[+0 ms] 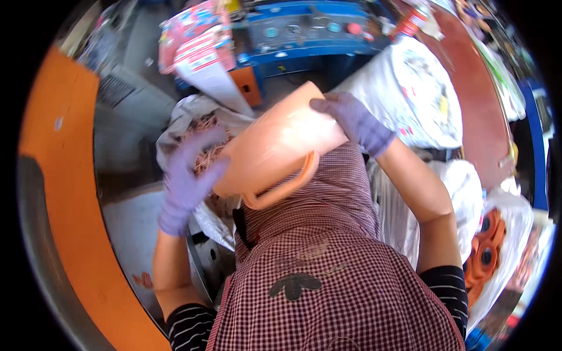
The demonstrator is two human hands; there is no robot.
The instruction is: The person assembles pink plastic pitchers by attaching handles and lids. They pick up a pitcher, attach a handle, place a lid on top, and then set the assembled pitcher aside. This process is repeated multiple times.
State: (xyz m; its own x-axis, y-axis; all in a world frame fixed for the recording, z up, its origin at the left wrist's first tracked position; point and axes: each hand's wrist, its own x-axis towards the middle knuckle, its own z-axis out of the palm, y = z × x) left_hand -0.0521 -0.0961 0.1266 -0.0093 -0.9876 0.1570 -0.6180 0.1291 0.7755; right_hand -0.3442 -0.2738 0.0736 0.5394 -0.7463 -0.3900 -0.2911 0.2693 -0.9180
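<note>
A peach-coloured plastic jug with a looped side handle lies tilted across my lap, its long body running from lower left to upper right. My right hand, in a thin purple glove, grips its upper right end, thumb over the rim. Beside the lower left end is my left hand, gloved alike, with fingers spread and somewhat blurred. Whether those fingers touch the jug is hard to tell. Below the jug is my checked apron.
A white sack of thin pinkish scraps stands behind my left hand. To the right sits a full white sack, and lower down a clear bag of orange parts. An orange panel borders the left; a blue bench stands ahead.
</note>
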